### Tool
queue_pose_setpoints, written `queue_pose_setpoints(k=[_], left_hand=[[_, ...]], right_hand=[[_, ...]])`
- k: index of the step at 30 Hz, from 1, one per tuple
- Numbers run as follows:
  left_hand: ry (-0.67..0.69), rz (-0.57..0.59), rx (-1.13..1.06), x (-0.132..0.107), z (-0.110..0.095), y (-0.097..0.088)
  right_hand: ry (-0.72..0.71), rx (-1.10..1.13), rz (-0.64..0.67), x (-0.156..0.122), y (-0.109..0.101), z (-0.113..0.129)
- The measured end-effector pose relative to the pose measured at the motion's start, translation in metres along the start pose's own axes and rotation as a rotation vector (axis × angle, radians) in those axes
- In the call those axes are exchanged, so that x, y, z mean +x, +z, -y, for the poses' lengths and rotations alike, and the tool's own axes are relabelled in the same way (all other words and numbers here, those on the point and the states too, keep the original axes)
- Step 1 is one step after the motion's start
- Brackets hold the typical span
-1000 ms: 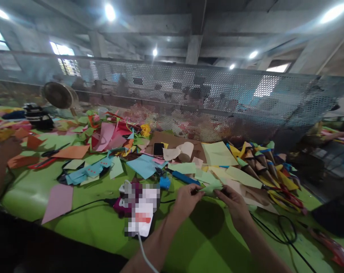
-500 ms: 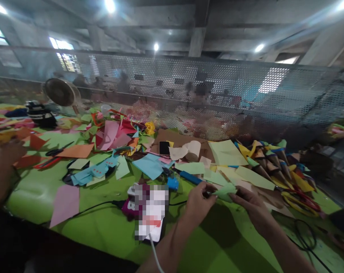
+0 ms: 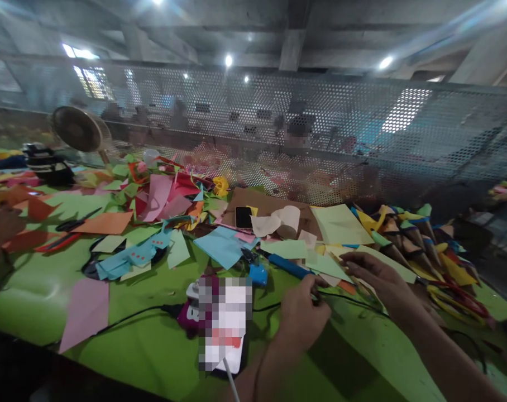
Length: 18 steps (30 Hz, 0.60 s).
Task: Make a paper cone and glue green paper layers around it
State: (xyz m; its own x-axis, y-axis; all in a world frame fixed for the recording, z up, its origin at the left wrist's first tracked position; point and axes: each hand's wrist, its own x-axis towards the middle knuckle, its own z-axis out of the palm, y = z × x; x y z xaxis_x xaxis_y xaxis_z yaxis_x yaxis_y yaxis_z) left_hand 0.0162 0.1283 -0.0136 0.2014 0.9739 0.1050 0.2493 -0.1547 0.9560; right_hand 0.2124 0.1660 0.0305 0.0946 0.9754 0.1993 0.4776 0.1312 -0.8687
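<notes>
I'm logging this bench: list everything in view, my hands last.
Table: one, green, foreground
Paper sheets: many, mixed colours, across table
Cones: several, mixed colours, right
Roll: one, cream, far middle
Dark device: one, black, left of roll
Cabled device: one, white, front middle
Power socket: one, purple, front
Tool handle: one, blue, middle
Scissors: count unclear, red and yellow, right
Fan: one, dark, back left
Perforated screen: one, grey, back
Lights: several, white, ceiling
Bundle: one, black and pale, left
Co-worker's hand: one, left edge
Left hand: one, near tool handle
Right hand: one, over papers

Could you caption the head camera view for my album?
Left hand and right hand at a green table strewn with coloured paper.
</notes>
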Motion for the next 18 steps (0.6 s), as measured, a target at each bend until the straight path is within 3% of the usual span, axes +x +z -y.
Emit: queue_pose_setpoints(k=[3,6,13,18], left_hand=[[-0.029,0.122,0.204,-0.005,-0.004,-0.001],[-0.025,0.181,0.330,-0.008,-0.005,0.000],[0.013,0.206,0.475,-0.007,-0.008,-0.004],[0.026,0.259,0.561,-0.008,-0.010,-0.007]], right_hand=[[-0.019,0.050,0.106,0.018,0.012,0.002],[-0.130,-0.013,0.227,0.032,0.033,0.008],[-0.351,-0.430,0.517,0.046,0.084,0.029],[-0.363,-0.552,0.538,0.044,0.100,0.019]])
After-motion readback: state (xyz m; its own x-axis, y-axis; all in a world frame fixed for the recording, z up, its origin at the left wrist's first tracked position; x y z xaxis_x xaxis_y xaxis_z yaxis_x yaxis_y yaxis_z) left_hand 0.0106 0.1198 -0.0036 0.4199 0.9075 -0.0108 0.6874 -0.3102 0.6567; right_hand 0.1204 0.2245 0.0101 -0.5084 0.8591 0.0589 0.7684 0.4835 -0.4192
